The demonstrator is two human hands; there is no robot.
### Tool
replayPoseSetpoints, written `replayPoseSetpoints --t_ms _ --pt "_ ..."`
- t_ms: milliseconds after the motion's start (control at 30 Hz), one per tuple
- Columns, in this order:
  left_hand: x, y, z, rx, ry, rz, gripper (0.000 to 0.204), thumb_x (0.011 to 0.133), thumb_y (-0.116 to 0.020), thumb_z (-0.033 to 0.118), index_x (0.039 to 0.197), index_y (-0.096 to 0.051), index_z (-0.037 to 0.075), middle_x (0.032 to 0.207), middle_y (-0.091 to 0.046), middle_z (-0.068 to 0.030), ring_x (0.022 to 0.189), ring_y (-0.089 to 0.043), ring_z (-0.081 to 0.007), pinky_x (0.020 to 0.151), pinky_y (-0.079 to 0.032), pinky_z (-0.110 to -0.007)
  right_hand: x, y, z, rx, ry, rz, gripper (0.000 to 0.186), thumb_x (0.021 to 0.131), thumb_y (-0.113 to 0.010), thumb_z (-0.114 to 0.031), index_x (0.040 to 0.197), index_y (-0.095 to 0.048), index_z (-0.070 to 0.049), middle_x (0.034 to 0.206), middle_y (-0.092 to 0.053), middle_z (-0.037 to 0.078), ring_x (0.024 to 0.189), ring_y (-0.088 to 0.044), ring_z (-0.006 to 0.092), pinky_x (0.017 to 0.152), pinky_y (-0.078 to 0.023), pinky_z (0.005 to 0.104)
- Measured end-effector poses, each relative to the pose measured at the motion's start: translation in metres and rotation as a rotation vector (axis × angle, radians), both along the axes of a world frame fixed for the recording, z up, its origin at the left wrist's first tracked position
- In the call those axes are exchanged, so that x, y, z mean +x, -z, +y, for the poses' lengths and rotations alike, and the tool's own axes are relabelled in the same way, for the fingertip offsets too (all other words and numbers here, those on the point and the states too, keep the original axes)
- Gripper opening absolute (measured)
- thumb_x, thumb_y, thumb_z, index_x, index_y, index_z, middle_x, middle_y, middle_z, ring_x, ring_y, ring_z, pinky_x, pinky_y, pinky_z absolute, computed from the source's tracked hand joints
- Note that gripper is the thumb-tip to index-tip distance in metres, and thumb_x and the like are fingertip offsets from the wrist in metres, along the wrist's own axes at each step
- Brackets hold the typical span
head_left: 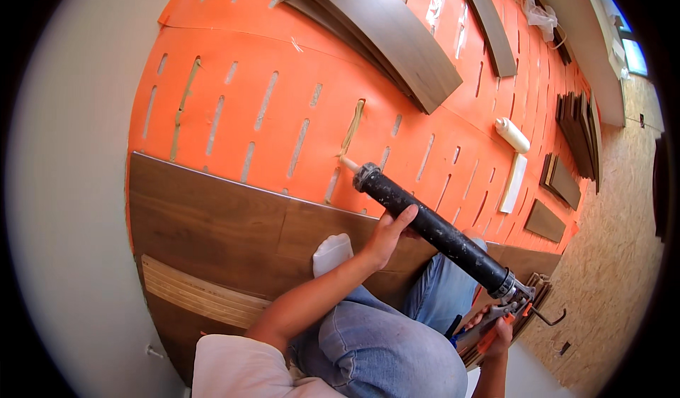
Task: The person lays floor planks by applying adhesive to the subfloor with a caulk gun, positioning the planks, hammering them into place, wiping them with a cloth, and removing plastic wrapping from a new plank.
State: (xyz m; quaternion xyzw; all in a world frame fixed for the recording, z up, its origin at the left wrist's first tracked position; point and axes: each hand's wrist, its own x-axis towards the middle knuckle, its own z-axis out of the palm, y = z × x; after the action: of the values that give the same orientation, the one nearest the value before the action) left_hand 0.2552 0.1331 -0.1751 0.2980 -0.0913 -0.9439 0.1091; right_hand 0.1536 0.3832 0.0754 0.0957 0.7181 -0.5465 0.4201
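A long black caulking gun slants across the view, its pale nozzle down at a slot in the orange underlayment. From the nozzle tip a tan bead of adhesive runs away along that slot. My left hand wraps under the barrel near its middle. Around the handle and trigger at the lower right, my right hand is closed. Another adhesive bead fills a slot farther left. Laid brown floorboards border the orange sheet on the near side, under my foot and knees.
Stacked loose planks lie on the far sheet, with another plank beyond. At right are a white bottle, a white strip and short board pieces. A light wall stands left; chipboard covers the right floor.
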Motion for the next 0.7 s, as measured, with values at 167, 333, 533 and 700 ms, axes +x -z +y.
replayPoseSetpoints --t_ms 167,333,533,700 --pt "0.019 -0.003 0.009 0.072 0.069 0.019 0.038 0.107 -0.056 0.040 0.124 -0.058 0.006 0.114 -0.068 -0.0068 0.101 -0.067 -0.0172 0.088 -0.054 -0.034 -0.009 -0.007 0.017 0.028 -0.032 -0.090 0.051 0.089 -0.071 -0.039 0.111 -0.056 0.005 0.085 -0.065 0.020 0.078 -0.069 0.0366 0.078 -0.056 0.0563" --pt "0.015 0.000 0.007 0.094 0.075 0.005 0.041 0.105 -0.058 0.043 0.122 -0.058 0.006 0.110 -0.069 -0.0064 0.096 -0.068 -0.0167 0.086 -0.055 -0.033 -0.011 -0.005 0.021 0.100 -0.010 -0.092 0.049 0.089 -0.072 -0.039 0.107 -0.056 0.004 0.079 -0.062 0.019 0.070 -0.066 0.0344 0.068 -0.055 0.0534" --pt "0.022 0.006 0.014 0.102 0.135 0.023 0.043 0.106 -0.056 0.043 0.127 -0.058 0.005 0.113 -0.069 -0.0073 0.099 -0.068 -0.0184 0.087 -0.055 -0.034 -0.017 -0.010 0.023 0.156 -0.039 -0.068 0.047 0.089 -0.073 -0.038 0.103 -0.056 0.003 0.071 -0.059 0.017 0.062 -0.063 0.0308 0.060 -0.054 0.0432" --pt "0.032 0.004 0.026 0.121 0.166 0.044 0.047 0.106 -0.056 0.046 0.128 -0.057 0.005 0.112 -0.069 -0.0075 0.098 -0.069 -0.0181 0.086 -0.055 -0.033 -0.012 -0.017 0.008 0.221 -0.040 -0.005 0.046 0.089 -0.073 -0.043 0.099 -0.058 -0.001 0.064 -0.060 0.012 0.052 -0.060 0.0220 0.048 -0.048 0.0324"
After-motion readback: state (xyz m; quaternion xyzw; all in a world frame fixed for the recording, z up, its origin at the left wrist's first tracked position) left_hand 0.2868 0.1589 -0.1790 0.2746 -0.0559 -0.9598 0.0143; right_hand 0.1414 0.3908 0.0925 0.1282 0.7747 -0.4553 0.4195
